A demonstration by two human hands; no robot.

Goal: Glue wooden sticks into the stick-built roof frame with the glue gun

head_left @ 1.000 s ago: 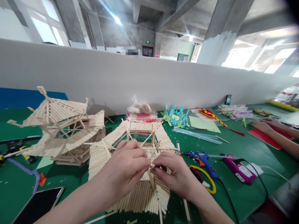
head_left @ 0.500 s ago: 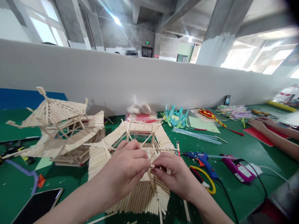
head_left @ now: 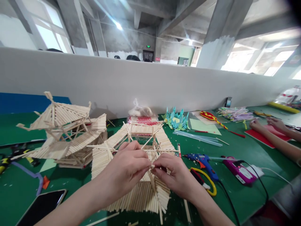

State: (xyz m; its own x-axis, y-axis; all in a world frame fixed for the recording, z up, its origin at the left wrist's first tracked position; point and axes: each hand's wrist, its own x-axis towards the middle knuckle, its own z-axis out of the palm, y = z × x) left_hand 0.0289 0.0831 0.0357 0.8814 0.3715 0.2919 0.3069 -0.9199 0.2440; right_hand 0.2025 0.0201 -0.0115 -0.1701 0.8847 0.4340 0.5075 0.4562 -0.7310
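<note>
My left hand (head_left: 128,168) and my right hand (head_left: 176,175) meet over the middle of a pavilion-like model (head_left: 134,199) made of thin wooden sticks. Both pinch with thumb and fingertips at the pale tip of a wooden stick (head_left: 152,166), most of which my fingers hide. Rows of sticks form sloping roof panels around an open frame (head_left: 141,129). Behind my left forearm, to the left, stands a taller stick model (head_left: 68,125) with tiered roofs and upturned corners.
To the right lie a blue glue gun (head_left: 204,161), yellow-handled scissors (head_left: 213,185) and a purple power box (head_left: 240,169) with cables. A phone (head_left: 42,207) lies front left. Farther back are a blue paper flower (head_left: 176,118) and clear glue sticks (head_left: 197,138). A co-worker's hands (head_left: 257,125) are over red paper (head_left: 258,138).
My hands keep the same pinch at the stick's tip, almost still. The view has shifted slightly. The co-worker's hands have lifted and changed position over the red paper.
</note>
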